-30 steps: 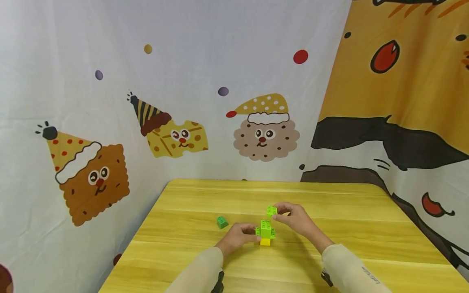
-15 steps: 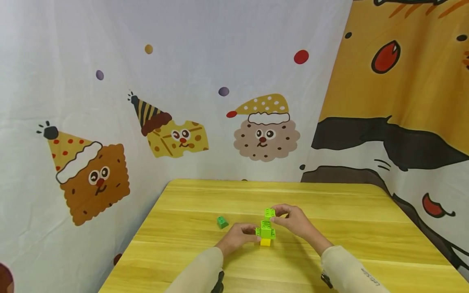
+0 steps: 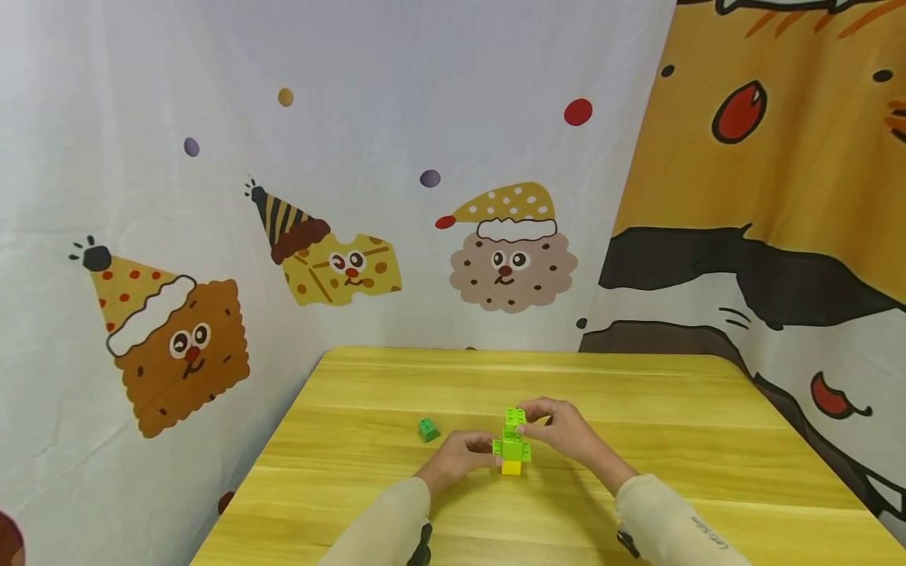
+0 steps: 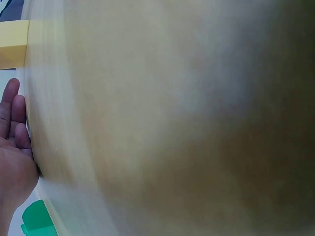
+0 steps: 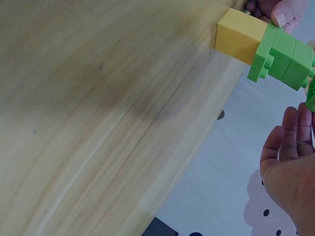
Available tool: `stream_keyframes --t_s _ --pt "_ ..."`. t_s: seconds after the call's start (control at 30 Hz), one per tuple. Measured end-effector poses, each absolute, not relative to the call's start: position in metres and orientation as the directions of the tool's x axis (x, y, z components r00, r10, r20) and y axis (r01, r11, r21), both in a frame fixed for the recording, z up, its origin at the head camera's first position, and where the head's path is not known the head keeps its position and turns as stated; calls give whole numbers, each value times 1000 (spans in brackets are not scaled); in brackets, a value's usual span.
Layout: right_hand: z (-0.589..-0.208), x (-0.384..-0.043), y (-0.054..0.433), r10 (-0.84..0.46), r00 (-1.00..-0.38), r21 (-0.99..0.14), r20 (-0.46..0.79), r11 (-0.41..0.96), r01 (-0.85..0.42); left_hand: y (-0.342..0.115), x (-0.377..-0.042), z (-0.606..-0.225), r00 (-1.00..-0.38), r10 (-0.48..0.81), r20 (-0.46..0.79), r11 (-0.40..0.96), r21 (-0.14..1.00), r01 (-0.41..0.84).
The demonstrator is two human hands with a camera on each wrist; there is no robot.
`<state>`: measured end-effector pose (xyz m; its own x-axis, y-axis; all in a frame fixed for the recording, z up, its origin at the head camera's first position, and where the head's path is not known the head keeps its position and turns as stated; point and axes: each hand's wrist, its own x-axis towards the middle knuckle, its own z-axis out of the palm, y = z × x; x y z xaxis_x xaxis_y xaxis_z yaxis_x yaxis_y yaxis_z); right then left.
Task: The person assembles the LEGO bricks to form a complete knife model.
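A small stack of toy building bricks stands upright on the table, with a yellow brick (image 3: 511,468) at its base. Above that come a wider light green plate (image 5: 263,51) and light green bricks (image 5: 290,54). My left hand (image 3: 456,457) holds the stack from the left, its thumb by the plate's end. My right hand (image 3: 561,428) pinches another light green brick (image 3: 515,416) right over the stack's top. In the right wrist view that brick is mostly cut off at the edge, so whether it is seated cannot be told.
A darker green sloped brick (image 3: 428,430) lies on the wooden table (image 3: 396,377) to the left of the stack. Behind the table hangs a pale cloth (image 3: 396,134) printed with cartoon biscuits and cheese.
My right hand has moved left and down, bringing its light green brick from the right side to over the stack. My left hand keeps its hold in place.
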<state>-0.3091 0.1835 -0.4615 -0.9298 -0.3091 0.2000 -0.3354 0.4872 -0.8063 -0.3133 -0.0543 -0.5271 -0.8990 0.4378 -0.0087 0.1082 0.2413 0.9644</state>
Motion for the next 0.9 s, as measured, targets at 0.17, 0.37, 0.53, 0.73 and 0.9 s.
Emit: stream_keyframes --t_s 0.17,0.37,0.53,0.73,0.9 --pt "-462 -307 181 -335 -922 -805 194 483 -345 -55 -313 -528 -899 438 -4 249 961 117" --pt "-461 -305 180 -334 -922 -796 194 495 -347 -55 -314 -528 -902 432 -10 254 961 111" --pt "-462 -304 180 -348 -920 -806 178 486 -339 -54 -314 -528 -904 428 -11 253 961 108" --pt "-463 -304 181 -367 -913 -803 179 481 -350 -54 -313 -527 -905 426 -4 256 960 116" --pt "-464 -305 182 -379 -909 -789 172 499 -357 -53 -311 -526 -906 424 -5 245 963 109"
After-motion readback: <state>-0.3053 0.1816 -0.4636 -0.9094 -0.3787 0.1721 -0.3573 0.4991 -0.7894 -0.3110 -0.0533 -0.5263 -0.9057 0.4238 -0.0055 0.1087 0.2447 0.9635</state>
